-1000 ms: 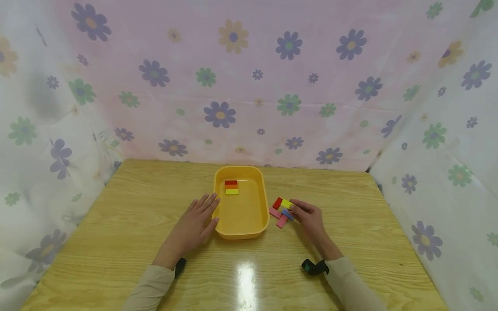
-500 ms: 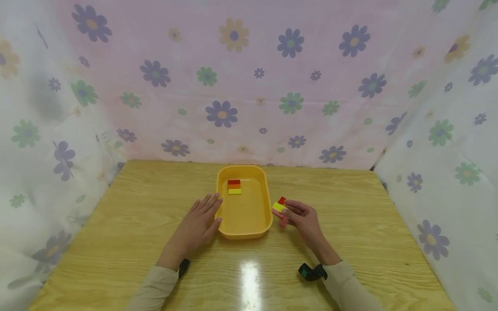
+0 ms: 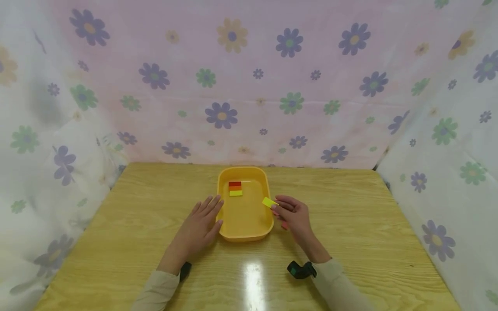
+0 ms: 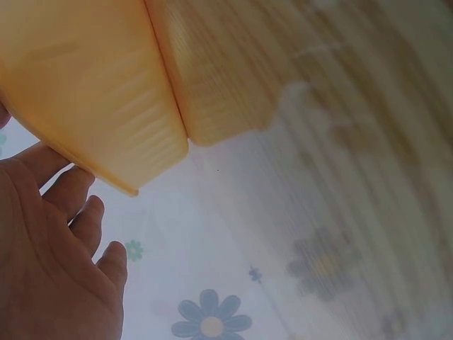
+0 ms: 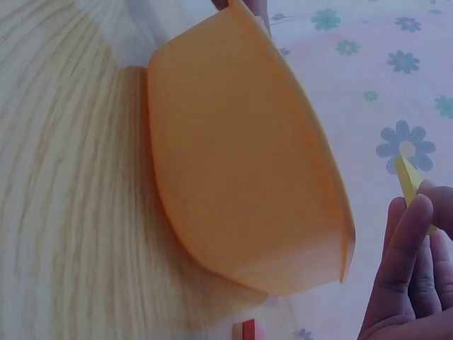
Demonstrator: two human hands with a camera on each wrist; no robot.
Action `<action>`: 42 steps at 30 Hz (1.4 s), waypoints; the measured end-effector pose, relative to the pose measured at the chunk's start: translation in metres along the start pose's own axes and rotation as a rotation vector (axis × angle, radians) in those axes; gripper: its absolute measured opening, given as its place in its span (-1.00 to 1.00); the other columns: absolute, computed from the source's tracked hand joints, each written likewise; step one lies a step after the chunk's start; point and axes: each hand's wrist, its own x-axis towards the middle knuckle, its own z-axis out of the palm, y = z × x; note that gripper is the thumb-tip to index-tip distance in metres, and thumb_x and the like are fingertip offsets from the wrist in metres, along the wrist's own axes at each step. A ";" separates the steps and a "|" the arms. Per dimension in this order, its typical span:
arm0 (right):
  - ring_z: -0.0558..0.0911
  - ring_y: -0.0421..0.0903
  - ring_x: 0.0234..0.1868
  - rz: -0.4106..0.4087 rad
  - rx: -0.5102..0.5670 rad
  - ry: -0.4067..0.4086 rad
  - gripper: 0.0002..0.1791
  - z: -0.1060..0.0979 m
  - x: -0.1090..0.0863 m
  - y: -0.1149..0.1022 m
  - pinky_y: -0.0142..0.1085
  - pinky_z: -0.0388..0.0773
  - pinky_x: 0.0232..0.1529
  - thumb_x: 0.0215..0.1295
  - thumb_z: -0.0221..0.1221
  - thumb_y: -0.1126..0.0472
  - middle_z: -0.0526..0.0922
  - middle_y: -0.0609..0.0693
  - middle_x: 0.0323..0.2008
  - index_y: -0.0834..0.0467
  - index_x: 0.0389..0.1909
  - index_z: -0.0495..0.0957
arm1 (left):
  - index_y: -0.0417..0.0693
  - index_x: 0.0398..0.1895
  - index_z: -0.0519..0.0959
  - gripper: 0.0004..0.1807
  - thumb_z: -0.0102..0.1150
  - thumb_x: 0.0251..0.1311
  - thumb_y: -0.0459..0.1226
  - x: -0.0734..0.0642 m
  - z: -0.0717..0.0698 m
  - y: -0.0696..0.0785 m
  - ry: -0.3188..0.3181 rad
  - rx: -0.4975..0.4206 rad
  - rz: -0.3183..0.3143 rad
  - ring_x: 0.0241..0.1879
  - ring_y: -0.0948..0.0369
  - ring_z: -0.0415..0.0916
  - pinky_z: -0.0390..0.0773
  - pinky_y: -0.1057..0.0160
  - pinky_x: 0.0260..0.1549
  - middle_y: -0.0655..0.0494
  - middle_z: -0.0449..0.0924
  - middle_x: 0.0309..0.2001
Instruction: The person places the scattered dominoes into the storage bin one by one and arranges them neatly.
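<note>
My right hand [image 3: 294, 217] pinches a yellow block [image 3: 270, 202] between thumb and fingers, over the right rim of the yellow plastic tub [image 3: 249, 237]. The right wrist view shows that yellow block [image 5: 408, 177] edge-on, raised beside the tub wall [image 5: 241, 156]. Inside the tub, toward its back left, lie a red block [image 3: 234, 184], an orange block [image 3: 235, 188] and a yellow block in a row. My left hand [image 3: 197, 224] rests against the tub's left rim with fingers straight; in the left wrist view its fingertips touch the rim [image 4: 106, 180].
Pink blocks [image 3: 285, 225] lie on the wooden table [image 3: 350, 224] right of the tub, mostly hidden under my right hand. A red block [image 5: 248, 329] shows low in the right wrist view. Flowered cloth [image 3: 249, 86] stands behind the table and along both sides.
My right hand has lifted the yellow block from the small pile and carried it left to the tub's right rim. My left hand stays at the left rim.
</note>
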 end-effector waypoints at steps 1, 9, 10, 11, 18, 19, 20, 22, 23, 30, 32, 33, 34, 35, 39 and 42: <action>0.77 -0.19 -0.29 0.002 -0.004 0.005 -0.56 0.003 0.001 -0.001 -0.40 0.73 -0.28 0.31 0.31 0.42 0.78 -0.04 -0.17 0.44 0.18 0.53 | -0.11 0.59 0.17 -0.33 -0.04 0.54 -0.03 0.000 0.000 0.000 0.003 -0.001 0.002 0.60 -0.04 -0.01 0.00 -0.19 0.54 0.00 0.11 0.59; 0.77 -0.19 -0.30 -0.019 0.022 0.007 -0.59 0.024 0.006 -0.007 -0.41 0.71 -0.36 0.28 0.33 0.43 0.79 -0.02 -0.20 0.43 0.14 0.56 | -0.10 0.59 0.18 -0.33 -0.03 0.54 -0.04 0.000 0.000 0.000 -0.009 0.000 -0.007 0.60 -0.03 -0.02 0.00 -0.19 0.54 0.01 0.09 0.60; 0.78 -0.19 -0.30 -0.029 0.025 0.005 -0.58 0.026 0.006 -0.008 -0.40 0.72 -0.36 0.27 0.33 0.43 0.80 -0.01 -0.20 0.42 0.14 0.56 | -0.10 0.59 0.18 -0.33 -0.02 0.53 -0.05 0.000 0.001 0.000 -0.008 -0.002 -0.008 0.60 -0.04 -0.02 0.00 -0.19 0.54 0.01 0.10 0.60; 0.78 -0.18 -0.30 -0.039 0.029 0.004 -0.59 0.028 0.007 -0.008 -0.39 0.72 -0.35 0.27 0.33 0.43 0.80 -0.01 -0.20 0.41 0.14 0.57 | -0.10 0.59 0.18 -0.33 -0.01 0.53 -0.05 0.000 0.001 0.000 -0.006 -0.005 -0.008 0.60 -0.04 -0.02 0.00 -0.19 0.54 0.01 0.09 0.60; 0.78 -0.19 -0.28 -0.038 -0.019 -0.025 -0.56 0.042 0.016 -0.013 -0.37 0.73 -0.30 0.28 0.35 0.38 0.80 0.07 -0.16 0.30 0.19 0.57 | -0.11 0.58 0.21 -0.34 0.03 0.51 -0.09 -0.001 0.000 0.002 0.014 -0.019 -0.002 0.59 -0.05 0.01 0.02 -0.21 0.53 -0.01 0.13 0.59; 0.78 -0.19 -0.28 -0.031 -0.037 -0.024 -0.55 0.044 0.018 -0.014 -0.37 0.73 -0.30 0.28 0.35 0.37 0.80 0.07 -0.15 0.29 0.20 0.57 | -0.11 0.58 0.21 -0.34 0.04 0.51 -0.09 -0.001 0.000 0.002 0.016 -0.022 -0.002 0.59 -0.05 0.01 0.02 -0.21 0.53 -0.02 0.14 0.58; 0.78 -0.19 -0.27 -0.024 -0.055 -0.022 -0.54 0.046 0.020 -0.015 -0.37 0.73 -0.29 0.28 0.36 0.35 0.80 0.08 -0.14 0.28 0.20 0.58 | -0.12 0.57 0.21 -0.34 0.04 0.51 -0.09 -0.001 0.000 0.002 0.018 -0.026 -0.002 0.59 -0.05 0.02 0.02 -0.22 0.52 -0.02 0.15 0.58; 0.78 -0.17 -0.26 -0.015 -0.088 -0.015 -0.53 0.049 0.024 -0.016 -0.36 0.73 -0.28 0.28 0.37 0.32 0.80 0.09 -0.13 0.25 0.21 0.58 | -0.12 0.57 0.22 -0.34 0.04 0.51 -0.10 -0.001 0.000 0.002 0.020 -0.033 -0.003 0.59 -0.05 0.02 0.02 -0.23 0.52 -0.03 0.15 0.58; 0.78 -0.15 -0.26 -0.009 -0.100 -0.011 -0.53 0.051 0.026 -0.017 -0.35 0.74 -0.27 0.28 0.38 0.31 0.80 0.09 -0.13 0.23 0.21 0.59 | -0.12 0.57 0.22 -0.34 0.04 0.51 -0.10 -0.001 0.000 0.002 0.022 -0.034 -0.003 0.59 -0.05 0.02 0.03 -0.23 0.52 -0.03 0.16 0.58; 0.80 0.04 -0.16 -0.016 -0.117 -0.024 -0.51 0.060 0.035 -0.020 -0.30 0.75 -0.22 0.28 0.37 0.32 0.78 0.20 -0.08 0.23 0.23 0.57 | -0.12 0.57 0.22 -0.35 0.04 0.51 -0.09 -0.001 -0.001 0.003 0.022 -0.031 0.000 0.59 -0.05 0.02 0.04 -0.23 0.51 -0.02 0.14 0.58; 0.79 0.09 -0.13 -0.017 -0.115 -0.030 -0.52 0.062 0.038 -0.020 -0.31 0.75 -0.22 0.27 0.38 0.32 0.77 0.21 -0.08 0.22 0.22 0.58 | -0.11 0.57 0.22 -0.35 0.03 0.52 -0.08 -0.001 -0.002 0.003 0.020 -0.027 -0.001 0.59 -0.05 0.02 0.04 -0.22 0.52 0.00 0.13 0.59; 0.79 0.13 -0.12 -0.020 -0.119 -0.033 -0.51 0.063 0.039 -0.020 -0.30 0.75 -0.22 0.27 0.38 0.33 0.77 0.22 -0.08 0.23 0.23 0.58 | -0.11 0.57 0.22 -0.35 0.02 0.52 -0.08 -0.001 -0.002 0.003 0.020 -0.028 -0.001 0.59 -0.05 0.02 0.04 -0.21 0.52 0.00 0.13 0.59; 0.78 0.15 -0.11 -0.022 -0.121 -0.036 -0.51 0.064 0.041 -0.019 -0.29 0.76 -0.22 0.27 0.38 0.33 0.77 0.23 -0.08 0.24 0.23 0.58 | -0.11 0.57 0.21 -0.35 0.01 0.52 -0.08 -0.002 -0.002 0.003 0.017 -0.028 -0.002 0.59 -0.04 0.02 0.04 -0.21 0.52 0.01 0.13 0.59; 0.78 0.16 -0.11 -0.020 -0.127 -0.038 -0.51 0.065 0.042 -0.019 -0.28 0.76 -0.21 0.27 0.38 0.33 0.77 0.24 -0.08 0.24 0.23 0.58 | -0.10 0.58 0.21 -0.35 0.01 0.53 -0.07 -0.002 -0.002 0.003 0.015 -0.028 -0.003 0.59 -0.04 0.01 0.04 -0.21 0.52 0.01 0.12 0.59; 0.76 0.23 -0.07 -0.007 -0.164 -0.057 -0.50 0.070 0.048 -0.020 -0.14 0.76 -0.13 0.27 0.37 0.33 0.76 0.25 -0.10 0.30 0.23 0.55 | -0.10 0.58 0.21 -0.35 0.00 0.53 -0.06 -0.002 -0.001 0.003 0.004 -0.031 -0.005 0.59 -0.04 0.01 0.03 -0.21 0.53 0.01 0.11 0.60; 0.74 0.28 -0.04 0.001 -0.186 -0.082 -0.51 0.073 0.053 -0.023 0.01 0.72 -0.05 0.28 0.36 0.35 0.76 0.27 -0.10 0.34 0.22 0.54 | -0.10 0.58 0.21 -0.35 0.01 0.53 -0.08 -0.001 -0.002 0.002 0.006 -0.035 -0.004 0.59 -0.05 0.01 0.03 -0.21 0.52 0.01 0.09 0.60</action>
